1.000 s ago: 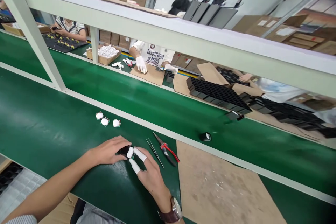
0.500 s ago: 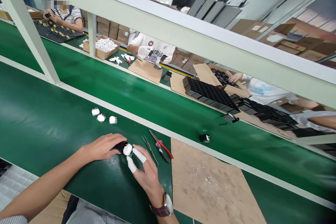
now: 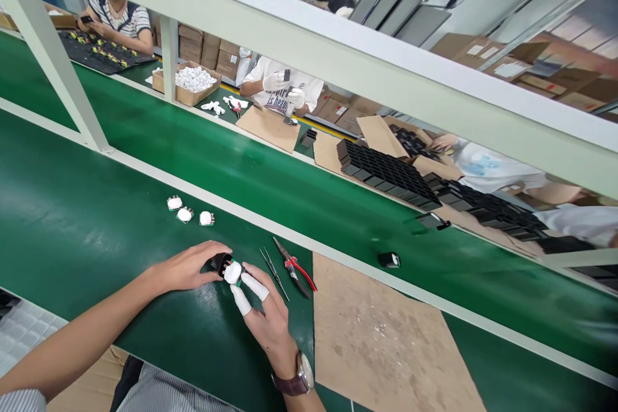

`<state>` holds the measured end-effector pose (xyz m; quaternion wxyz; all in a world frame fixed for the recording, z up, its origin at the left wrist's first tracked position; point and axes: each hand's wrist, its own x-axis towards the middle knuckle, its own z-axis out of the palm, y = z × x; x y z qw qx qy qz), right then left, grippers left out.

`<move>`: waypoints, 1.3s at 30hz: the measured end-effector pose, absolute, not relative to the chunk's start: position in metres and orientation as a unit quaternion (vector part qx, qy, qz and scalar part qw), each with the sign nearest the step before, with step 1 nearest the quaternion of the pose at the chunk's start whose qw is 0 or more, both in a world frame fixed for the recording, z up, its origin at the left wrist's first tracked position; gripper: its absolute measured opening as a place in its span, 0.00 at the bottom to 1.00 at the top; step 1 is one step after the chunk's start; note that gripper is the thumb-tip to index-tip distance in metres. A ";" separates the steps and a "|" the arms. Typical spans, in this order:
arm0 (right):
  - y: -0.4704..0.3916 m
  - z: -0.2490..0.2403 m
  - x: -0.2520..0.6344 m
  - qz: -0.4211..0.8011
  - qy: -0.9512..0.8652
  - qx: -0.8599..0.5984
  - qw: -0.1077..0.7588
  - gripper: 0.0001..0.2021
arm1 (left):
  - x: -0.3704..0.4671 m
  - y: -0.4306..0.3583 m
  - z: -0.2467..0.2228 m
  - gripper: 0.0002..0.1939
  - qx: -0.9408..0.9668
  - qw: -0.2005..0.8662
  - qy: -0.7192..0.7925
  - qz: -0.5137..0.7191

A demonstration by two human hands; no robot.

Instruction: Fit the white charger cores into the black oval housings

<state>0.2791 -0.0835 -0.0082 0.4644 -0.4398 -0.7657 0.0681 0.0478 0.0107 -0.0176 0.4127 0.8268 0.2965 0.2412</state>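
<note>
A small black housing [image 3: 221, 263] is held between the fingers and thumb of my left hand [image 3: 192, 268]. At its open end, my right hand [image 3: 264, 309], with white covers on two fingertips, pinches a white-topped circuit board [image 3: 232, 272]. The board and the housing meet, with reddish parts of the board at the opening. Three similar white-topped boards [image 3: 185, 214] lie on the green table beyond my left hand. Tweezers [image 3: 274, 273] and red-handled pliers [image 3: 293, 266] rest right of my right hand.
A cardboard sheet [image 3: 386, 335] lies on the right of the table [image 3: 72, 206]. Across the rail runs a green belt [image 3: 241, 167] carrying black housings [image 3: 389, 260]. People work on the far side beside black trays [image 3: 386, 170] and a box of white pieces [image 3: 193, 80]. A beam crosses above.
The black housings on the belt have moved right. In my hands, the black housing's opening shows more beside the board. A person opposite has raised their gloved hands.
</note>
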 end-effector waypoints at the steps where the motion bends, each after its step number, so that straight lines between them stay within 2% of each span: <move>1: -0.083 -0.009 0.279 0.066 -0.770 -0.435 0.462 0.29 | 0.048 0.010 -0.018 0.26 0.828 0.412 0.295 0.241; 11: -0.079 -0.011 0.281 0.057 -0.794 -0.418 0.437 0.31 | 0.050 0.010 -0.022 0.26 0.839 0.403 0.260 0.258; 24: -0.074 0.001 0.282 0.088 -0.794 -0.428 0.422 0.27 | 0.050 0.013 -0.027 0.26 0.844 0.386 0.250 0.277; 34: -0.072 -0.002 0.281 0.081 -0.808 -0.431 0.393 0.16 | 0.053 0.012 -0.030 0.25 0.843 0.392 0.260 0.261; 39: -0.072 -0.007 0.282 0.079 -0.820 -0.450 0.344 0.10 | 0.057 0.008 -0.032 0.21 0.847 0.405 0.232 0.256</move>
